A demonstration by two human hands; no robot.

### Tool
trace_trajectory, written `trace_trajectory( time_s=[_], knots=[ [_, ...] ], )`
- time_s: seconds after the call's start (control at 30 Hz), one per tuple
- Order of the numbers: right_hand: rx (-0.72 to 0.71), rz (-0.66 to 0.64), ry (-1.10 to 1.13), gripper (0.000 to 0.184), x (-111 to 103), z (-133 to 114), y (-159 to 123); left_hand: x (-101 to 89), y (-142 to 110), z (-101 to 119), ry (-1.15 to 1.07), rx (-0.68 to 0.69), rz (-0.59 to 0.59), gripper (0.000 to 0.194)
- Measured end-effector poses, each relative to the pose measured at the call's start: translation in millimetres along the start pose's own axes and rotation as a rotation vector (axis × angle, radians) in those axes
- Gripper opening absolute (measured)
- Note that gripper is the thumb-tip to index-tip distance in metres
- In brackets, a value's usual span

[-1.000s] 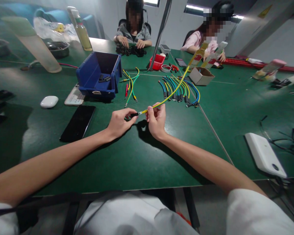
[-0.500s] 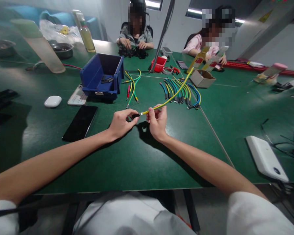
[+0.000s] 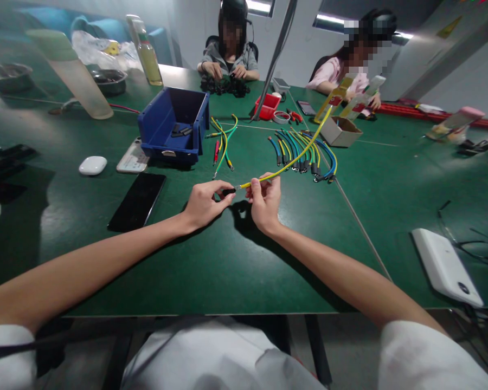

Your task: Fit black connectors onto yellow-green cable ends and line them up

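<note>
Between thumb and fingers, my left hand (image 3: 206, 203) pinches a short black sleeve (image 3: 229, 192). My right hand (image 3: 265, 203) is closed on a yellow cable (image 3: 299, 157), close to its metal terminal. That terminal meets the black sleeve between my hands; how far it sits inside I cannot tell. The cable's free end rises away to the upper right. Beyond my right hand lies a row of blue, green and yellow cables (image 3: 305, 150) with black sleeves on their near ends. Several green and yellow cables (image 3: 224, 142) and a small red tool (image 3: 216, 151) lie past my left hand.
A blue bin (image 3: 168, 151) holds a few black pieces. Left of my hands are a black phone (image 3: 137, 202) and a white case (image 3: 92, 165); a white power bank (image 3: 445, 265) lies right. Further back stand a cardboard box (image 3: 341, 132) and a red bin (image 3: 267, 106). Two people sit opposite.
The whole view has shifted slightly, so everything appears a little further right. My hands keep the same hold on the sleeve and the yellow cable.
</note>
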State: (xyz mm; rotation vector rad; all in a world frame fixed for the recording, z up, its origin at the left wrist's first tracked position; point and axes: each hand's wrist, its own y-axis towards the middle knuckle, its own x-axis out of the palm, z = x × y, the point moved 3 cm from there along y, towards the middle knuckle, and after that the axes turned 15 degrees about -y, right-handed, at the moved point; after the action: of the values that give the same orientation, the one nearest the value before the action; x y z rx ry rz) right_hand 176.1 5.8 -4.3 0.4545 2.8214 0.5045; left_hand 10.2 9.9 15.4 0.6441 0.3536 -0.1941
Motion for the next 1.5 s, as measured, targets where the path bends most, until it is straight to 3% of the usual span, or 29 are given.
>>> trace_trajectory(
  time_s=[0.53, 1.5],
  knots=[
    [-0.035, -0.011, 0.016, 0.025, 1.0, 2.0, 0.0, -0.1, 1.1, 2.5, 0.007, 0.068, 0.022, 0.012],
    [-0.060, -0.032, -0.023, 0.022, 1.3, 5.8, 0.1, -0.3, 0.7, 1.5, 0.003, 0.056, 0.016, 0.014]
  ],
)
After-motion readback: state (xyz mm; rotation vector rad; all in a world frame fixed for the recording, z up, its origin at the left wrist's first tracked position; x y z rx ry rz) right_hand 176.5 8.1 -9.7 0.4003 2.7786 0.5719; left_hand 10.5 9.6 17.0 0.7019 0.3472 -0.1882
